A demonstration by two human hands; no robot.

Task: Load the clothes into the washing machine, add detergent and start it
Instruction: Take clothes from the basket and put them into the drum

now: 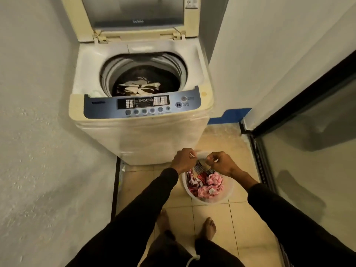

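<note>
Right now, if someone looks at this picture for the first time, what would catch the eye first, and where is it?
The washer stands in the middle against the wall, its lid raised and some clothes already in the drum. Below it, on the tiled floor, a white basket holds pink and red laundry. Both hands, left and right, reach into the basket with fingers curled on a garment at its far edge.

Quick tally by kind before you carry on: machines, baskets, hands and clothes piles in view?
Washing machine, lid up: 1
Basket on the floor: 1
Hands at the basket: 2, left hand, right hand
Clothes piles: 2, drum pile, basket pile
Total: 6
</note>
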